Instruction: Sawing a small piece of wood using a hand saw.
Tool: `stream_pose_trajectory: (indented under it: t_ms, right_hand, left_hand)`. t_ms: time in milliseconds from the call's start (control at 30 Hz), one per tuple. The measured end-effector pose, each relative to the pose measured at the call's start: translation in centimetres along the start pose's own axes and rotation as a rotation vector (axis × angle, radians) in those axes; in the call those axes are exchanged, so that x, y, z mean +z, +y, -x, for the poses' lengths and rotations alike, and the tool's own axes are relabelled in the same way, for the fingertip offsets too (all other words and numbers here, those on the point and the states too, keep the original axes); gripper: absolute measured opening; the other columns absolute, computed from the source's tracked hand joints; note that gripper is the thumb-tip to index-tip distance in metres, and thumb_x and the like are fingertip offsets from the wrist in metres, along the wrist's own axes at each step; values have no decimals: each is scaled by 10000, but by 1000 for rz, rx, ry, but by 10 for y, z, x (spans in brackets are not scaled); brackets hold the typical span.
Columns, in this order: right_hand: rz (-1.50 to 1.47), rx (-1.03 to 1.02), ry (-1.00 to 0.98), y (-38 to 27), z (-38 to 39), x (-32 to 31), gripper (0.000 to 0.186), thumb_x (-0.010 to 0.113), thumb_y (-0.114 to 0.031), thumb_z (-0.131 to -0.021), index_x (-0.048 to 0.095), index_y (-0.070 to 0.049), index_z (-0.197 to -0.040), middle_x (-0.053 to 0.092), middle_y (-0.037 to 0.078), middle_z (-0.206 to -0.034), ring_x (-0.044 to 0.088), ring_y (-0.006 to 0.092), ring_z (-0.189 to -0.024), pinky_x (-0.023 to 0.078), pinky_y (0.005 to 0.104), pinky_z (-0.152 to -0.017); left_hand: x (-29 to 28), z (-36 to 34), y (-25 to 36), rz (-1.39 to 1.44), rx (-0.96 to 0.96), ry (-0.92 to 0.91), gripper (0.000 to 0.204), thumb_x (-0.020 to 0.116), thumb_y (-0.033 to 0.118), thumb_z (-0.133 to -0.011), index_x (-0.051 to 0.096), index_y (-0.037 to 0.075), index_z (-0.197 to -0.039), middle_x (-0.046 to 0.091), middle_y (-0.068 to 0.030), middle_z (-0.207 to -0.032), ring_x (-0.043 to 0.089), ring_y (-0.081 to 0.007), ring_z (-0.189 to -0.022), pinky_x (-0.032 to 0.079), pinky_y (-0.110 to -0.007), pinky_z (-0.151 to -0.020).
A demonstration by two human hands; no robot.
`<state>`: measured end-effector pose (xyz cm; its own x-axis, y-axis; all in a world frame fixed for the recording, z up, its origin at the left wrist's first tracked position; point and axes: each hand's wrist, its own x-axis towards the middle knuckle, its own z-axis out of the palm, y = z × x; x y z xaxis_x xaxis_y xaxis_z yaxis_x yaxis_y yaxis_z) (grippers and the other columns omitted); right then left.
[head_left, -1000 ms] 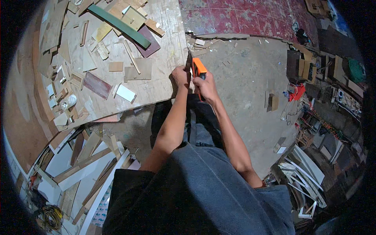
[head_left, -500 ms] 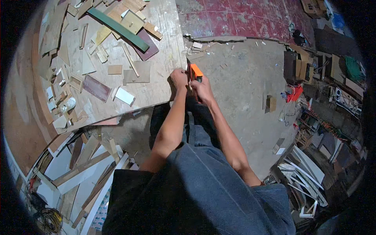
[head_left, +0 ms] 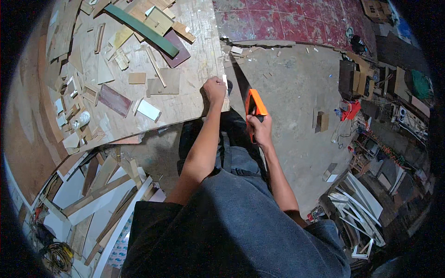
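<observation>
Right hand (head_left: 260, 129): is grasping the saw (head_left: 243, 82) by its orange handle (head_left: 258, 103), with fingers and thumb wrapping round the grip.
Blade: is pointing forward and a little left over the concrete floor (head_left: 292, 83), and a gap is showing between it and the desk (head_left: 201, 55).
Left hand (head_left: 214, 88): is resting at the desk's right edge, knuckles up, fingers curling in; whether it is gripping something or only pressing, I cannot tell.
Strip (head_left: 225, 79): is showing pale at that same edge, just beside the left fingertips; the hand is hiding part of it, so its full shape is not showing.
Sawing: is, I judge, the step in hand, though the blade is not touching the strip; whether a cut is ending or awaiting its start, the view is not telling.
Next stroke: would, if wanted, be calling for the left hand bearing down firmly, the blade meeting the strip squarely, and the fingers keeping clear of the teeth.
Scraps: a green board (head_left: 141, 30), a maroon board (head_left: 115, 100) and a white block (head_left: 149, 110) are lying well apart from the saw.
</observation>
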<state>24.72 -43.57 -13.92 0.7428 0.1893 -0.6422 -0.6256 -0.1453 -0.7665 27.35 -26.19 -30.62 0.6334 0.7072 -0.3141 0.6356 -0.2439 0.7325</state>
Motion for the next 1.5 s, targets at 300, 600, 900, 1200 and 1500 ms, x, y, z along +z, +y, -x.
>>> stream_pose_trajectory:
  t_ms: [300,600,900,1200,1500]
  right_hand:
    - [-49,-14,54,6,-9,-14,211,653,-8,-866,536,-61,-1034,530,-14,-703,492,79,-494,393,256,-442]
    - [-4,28,66,6,-17,-16,192,678,-23,-866,538,-68,-991,531,-23,-683,493,78,-490,389,258,-443]
    - [50,65,44,-4,-29,-32,211,677,-29,-867,569,-35,-1048,547,-21,-715,513,76,-525,402,260,-477]
    - [64,58,21,-8,-36,-32,215,685,-26,-863,575,-31,-1048,551,-15,-722,520,82,-540,416,265,-491]
    - [24,7,-15,-9,-37,-17,185,684,-33,-873,557,-59,-1006,542,-14,-706,506,86,-506,402,262,-460]
  left_hand:
    - [-6,-3,8,-234,179,-224,372,722,71,-817,676,103,-1184,651,-176,-986,669,-372,-963,531,-469,-809]
    - [-16,-16,18,-396,355,-382,363,723,53,-811,686,116,-1166,610,-185,-1043,662,-390,-982,541,-497,-830]
    - [-31,-33,13,-402,275,-389,257,766,92,-764,647,90,-992,596,-184,-1077,655,-393,-989,533,-472,-839]
    - [-26,-22,-20,53,-20,-270,297,855,122,-742,670,32,-955,724,-118,-855,716,-222,-755,555,-351,-693]
    - [-14,-3,-5,-28,-124,-116,247,858,214,-749,728,76,-906,742,-95,-803,714,-259,-754,538,-396,-700]
